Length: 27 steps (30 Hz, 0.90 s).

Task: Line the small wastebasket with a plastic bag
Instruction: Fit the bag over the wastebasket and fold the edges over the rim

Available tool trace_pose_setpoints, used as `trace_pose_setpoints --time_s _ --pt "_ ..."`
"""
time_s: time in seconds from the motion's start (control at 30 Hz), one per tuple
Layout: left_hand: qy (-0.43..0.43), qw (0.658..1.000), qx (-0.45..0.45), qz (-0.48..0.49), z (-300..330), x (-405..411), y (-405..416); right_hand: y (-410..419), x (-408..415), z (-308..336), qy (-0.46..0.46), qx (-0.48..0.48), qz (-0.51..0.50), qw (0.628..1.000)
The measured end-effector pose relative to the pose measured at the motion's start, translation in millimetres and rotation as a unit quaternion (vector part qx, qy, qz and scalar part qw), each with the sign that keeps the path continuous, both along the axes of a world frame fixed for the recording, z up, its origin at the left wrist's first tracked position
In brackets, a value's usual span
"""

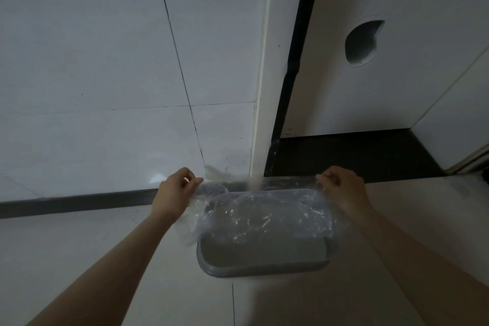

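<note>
1. A small grey plastic wastebasket [264, 262] with a rounded rectangular rim stands on the pale tiled floor [92, 259], at about 6 o'clock from the middle of the view, close to the foot of the wall.
2. A thin, clear, crinkled plastic bag [262, 217] is stretched across the far part of the wastebasket's mouth; the near part of the rim and the grey inside below it are uncovered.
3. The left hand [173, 193] is closed on the bag's left edge at about 9 o'clock from the wastebasket, with the fingertips [197, 181] pinched on the film.
4. The right hand [344, 188] is closed on the bag's right edge at about 2 o'clock from the wastebasket, knuckles curled over the plastic.
5. Between the two hands the top edge of the bag runs taut and roughly level, above the far rim; whether it touches that rim cannot be told.
6. The bag's lower left corner hangs loose outside the rim at about 9 o'clock.
7. Both bare forearms reach in from the bottom corners of the view.
8. A white tiled wall [92, 61] with dark grout lines fills the upper left, with a grey baseboard [79, 202] at its foot.
9. At 12 o'clock from the wastebasket stands a white door frame [264, 61], then a black threshold strip [357, 153].
10. At 1 o'clock is a white panel [397, 87] with a round hole [362, 43].
</note>
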<state>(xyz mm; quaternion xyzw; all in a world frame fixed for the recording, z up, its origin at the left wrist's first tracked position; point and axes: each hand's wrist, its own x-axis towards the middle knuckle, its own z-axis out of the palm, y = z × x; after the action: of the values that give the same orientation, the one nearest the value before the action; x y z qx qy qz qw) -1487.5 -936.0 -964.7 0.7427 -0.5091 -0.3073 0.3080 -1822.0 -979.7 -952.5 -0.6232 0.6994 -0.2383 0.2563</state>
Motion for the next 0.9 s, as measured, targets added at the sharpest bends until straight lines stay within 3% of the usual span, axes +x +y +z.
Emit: trace_pose_setpoints --time_s 0.23,0.4,0.53,0.63,0.77,0.9 --pt "0.007 0.998 0.064 -0.012 -36.2 -4.1 14.1 4.0 -19.3 -33.7 -0.122 0.143 -0.006 0.982" --pt "0.075 0.995 0.071 0.013 -44.0 -6.2 34.4 18.1 -19.3 -43.2 -0.207 0.195 -0.058 0.957" --pt "0.081 0.995 0.051 0.005 -29.0 -7.2 39.5 24.4 -22.2 -33.6 -0.246 0.160 -0.098 0.951" --pt "0.046 0.999 0.001 -0.028 -4.0 -10.4 34.1 34.1 -33.8 -15.0 -0.178 0.085 -0.083 0.977" --pt "0.007 0.986 -0.078 -0.146 31.8 -32.6 28.9 65.5 -41.4 9.4 -0.140 0.017 0.020 0.990" --pt "-0.098 0.945 -0.098 -0.296 42.4 -58.2 32.9 95.6 -42.8 12.6 -0.129 -0.003 0.074 0.989"
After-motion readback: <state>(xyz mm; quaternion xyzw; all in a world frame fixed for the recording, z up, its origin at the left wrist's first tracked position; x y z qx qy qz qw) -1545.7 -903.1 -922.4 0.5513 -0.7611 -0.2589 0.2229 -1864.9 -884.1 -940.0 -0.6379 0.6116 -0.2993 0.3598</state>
